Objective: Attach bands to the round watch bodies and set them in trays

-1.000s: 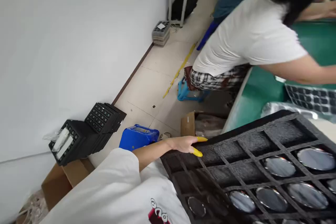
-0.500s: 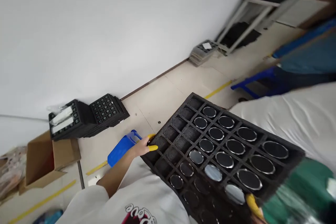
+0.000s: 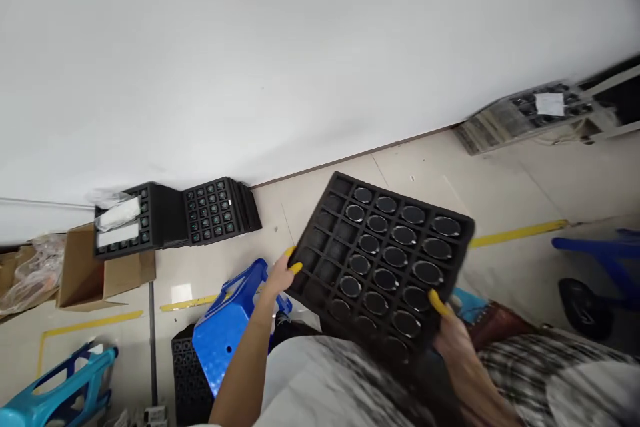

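Note:
A black tray (image 3: 327, 248) divided into square pockets hangs tilted in front of my body, held between both hands. Round dark discs (image 3: 395, 255) with shiny rims fill most of its pockets, while those along the left side hold no discs. My left hand (image 3: 281, 275), yellow covers on its fingertips, is closed on the tray's left edge. At the lower right edge, my right hand (image 3: 450, 332) grips the tray, one yellow-tipped finger over the top. The tray's near end is dark and partly hidden in shadow.
Stacked black trays (image 3: 210, 210) stand against the white wall, beside an open cardboard box (image 3: 83, 267). A blue stool (image 3: 225, 333) is just left of me, a turquoise stool (image 3: 70, 380) farther left. Grey stacked trays (image 3: 495, 123) lie right, near a wheeled blue frame (image 3: 590, 267).
My view has swung to the right and downward. The tray has moved left and away from the person in white on the right, still in both hands. The blue stool shows more fully.

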